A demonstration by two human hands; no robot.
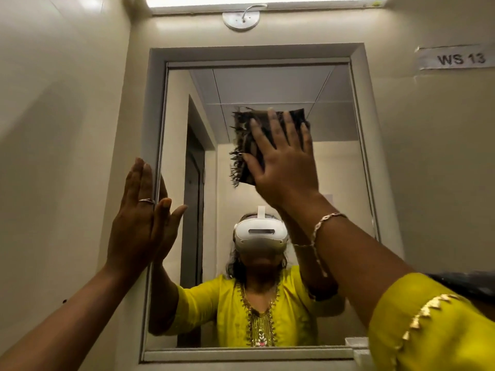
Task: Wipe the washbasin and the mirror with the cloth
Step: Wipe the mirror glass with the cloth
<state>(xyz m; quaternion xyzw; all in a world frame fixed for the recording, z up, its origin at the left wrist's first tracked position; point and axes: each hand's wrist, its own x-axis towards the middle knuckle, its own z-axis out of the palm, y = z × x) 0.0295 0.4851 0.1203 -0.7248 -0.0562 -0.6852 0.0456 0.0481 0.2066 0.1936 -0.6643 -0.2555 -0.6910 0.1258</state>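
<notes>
The mirror hangs in a grey frame on the cream wall straight ahead. A dark brown cloth with frayed edges lies flat against the upper middle of the glass. My right hand presses on it with fingers spread. My left hand rests flat and empty on the mirror's left frame edge, fingers straight up, a ring on one finger. The glass reflects a person in a yellow top wearing a white headset. The washbasin is out of view.
A light fixture sits above the mirror under a bright ceiling strip. A label reading WS 13 is stuck on the wall at the upper right. A side wall stands close on the left.
</notes>
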